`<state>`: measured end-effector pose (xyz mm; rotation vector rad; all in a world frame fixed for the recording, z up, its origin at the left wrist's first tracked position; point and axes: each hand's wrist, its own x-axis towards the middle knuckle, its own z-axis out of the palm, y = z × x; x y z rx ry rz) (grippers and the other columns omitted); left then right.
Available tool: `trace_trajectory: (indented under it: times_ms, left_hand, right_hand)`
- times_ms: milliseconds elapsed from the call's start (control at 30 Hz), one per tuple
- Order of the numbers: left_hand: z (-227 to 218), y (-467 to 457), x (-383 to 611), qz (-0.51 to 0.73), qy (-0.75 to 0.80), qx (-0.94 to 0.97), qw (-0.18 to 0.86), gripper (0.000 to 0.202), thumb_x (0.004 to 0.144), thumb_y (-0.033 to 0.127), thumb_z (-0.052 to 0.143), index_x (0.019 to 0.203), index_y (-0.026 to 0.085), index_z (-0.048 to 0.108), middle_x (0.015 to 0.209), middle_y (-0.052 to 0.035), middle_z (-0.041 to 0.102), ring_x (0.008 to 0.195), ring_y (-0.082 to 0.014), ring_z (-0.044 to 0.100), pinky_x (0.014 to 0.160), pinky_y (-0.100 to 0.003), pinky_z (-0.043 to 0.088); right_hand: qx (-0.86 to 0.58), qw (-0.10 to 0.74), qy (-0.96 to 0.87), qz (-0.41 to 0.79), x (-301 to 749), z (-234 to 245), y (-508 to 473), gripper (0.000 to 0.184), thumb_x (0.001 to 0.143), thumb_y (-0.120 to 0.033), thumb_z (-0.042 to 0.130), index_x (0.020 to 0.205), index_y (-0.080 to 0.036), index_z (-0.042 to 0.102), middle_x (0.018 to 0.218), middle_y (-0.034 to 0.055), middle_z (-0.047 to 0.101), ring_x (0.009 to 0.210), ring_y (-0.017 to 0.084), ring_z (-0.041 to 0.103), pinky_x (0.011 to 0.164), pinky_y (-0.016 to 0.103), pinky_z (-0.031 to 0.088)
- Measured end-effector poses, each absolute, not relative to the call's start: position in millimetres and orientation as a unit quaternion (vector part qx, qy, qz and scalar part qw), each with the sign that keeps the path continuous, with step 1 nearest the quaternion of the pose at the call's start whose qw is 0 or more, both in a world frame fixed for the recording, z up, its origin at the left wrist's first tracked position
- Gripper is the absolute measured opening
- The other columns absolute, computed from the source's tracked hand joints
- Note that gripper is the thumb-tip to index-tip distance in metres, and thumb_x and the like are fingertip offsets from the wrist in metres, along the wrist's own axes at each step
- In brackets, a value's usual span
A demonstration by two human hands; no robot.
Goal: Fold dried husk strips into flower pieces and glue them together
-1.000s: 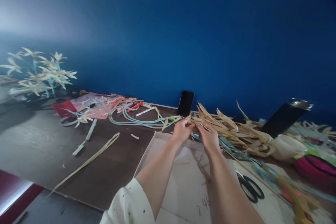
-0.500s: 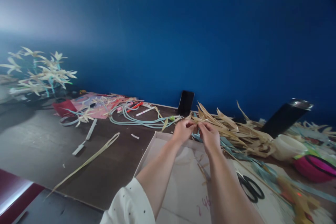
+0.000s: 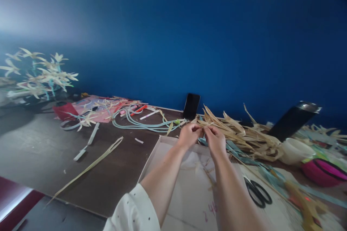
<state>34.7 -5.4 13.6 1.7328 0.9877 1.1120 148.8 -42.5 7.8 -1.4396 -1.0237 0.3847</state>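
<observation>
Both hands meet over the far edge of a shallow white cardboard box (image 3: 187, 191), fingertips almost touching. My left hand (image 3: 189, 134) is closed in a pinch, and so is my right hand (image 3: 214, 138). Between them they hold a thin pale strip of husk (image 3: 210, 124), mostly covered by the fingers. Just beyond and to the right lies a heap of dried corn husks (image 3: 235, 130). Loose husk scraps (image 3: 209, 178) rest in the box. A black phone (image 3: 191, 105) leans on the blue wall behind the hands.
Black-handled scissors (image 3: 257, 192) and a yellow glue gun (image 3: 306, 202) lie at right, near a white cup (image 3: 296, 149), a pink pouch (image 3: 324, 171) and a tilted black flask (image 3: 295, 121). Leftward are a pale-blue cord (image 3: 141, 127), a long husk strand (image 3: 92, 166) and husk flowers (image 3: 46, 74).
The fingers stay pinched together in nearly the same place. The whole view has shifted very slightly; the other things lie as before.
</observation>
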Motion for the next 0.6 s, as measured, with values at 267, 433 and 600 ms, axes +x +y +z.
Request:
trace_trajectory:
  times_ms: [267, 433, 600]
  left_hand:
    - [9.5, -3.9, 37.1, 0.447, 0.415, 0.684, 0.401, 0.011, 0.074, 0.024, 0.054, 0.076, 0.016, 0.062, 0.074, -0.0005, 0.065, 0.068, -0.0117, 0.058, 0.064, -0.021, 0.042]
    - [6.3, -2.9, 38.1, 0.434, 0.423, 0.696, 0.385, 0.01, 0.072, 0.023, 0.054, 0.077, 0.017, 0.059, 0.075, 0.0002, 0.064, 0.068, -0.0114, 0.056, 0.063, -0.02, 0.04]
    - [8.6, -3.9, 37.2, 0.413, 0.426, 0.715, 0.371, 0.009, 0.072, 0.023, 0.053, 0.074, 0.017, 0.059, 0.072, 0.0008, 0.062, 0.066, -0.0111, 0.054, 0.062, -0.021, 0.039]
  right_hand:
    - [-0.625, 0.612, -0.464, 0.142, 143.3, 9.2, -42.7, 0.023, 0.071, -0.038, 0.058, 0.07, -0.017, 0.065, 0.062, 0.0011, 0.06, 0.06, 0.016, 0.052, 0.059, 0.026, 0.039]
    - [-0.633, 0.603, -0.475, 0.099, 139.5, 8.2, -42.6, 0.021, 0.071, -0.037, 0.055, 0.068, -0.018, 0.063, 0.065, 0.0022, 0.062, 0.064, 0.018, 0.055, 0.062, 0.028, 0.04]
    - [-0.64, 0.59, -0.489, 0.047, 141.1, 4.0, -40.8, 0.019, 0.072, -0.034, 0.052, 0.064, -0.019, 0.059, 0.064, 0.0022, 0.059, 0.064, 0.018, 0.053, 0.062, 0.028, 0.039]
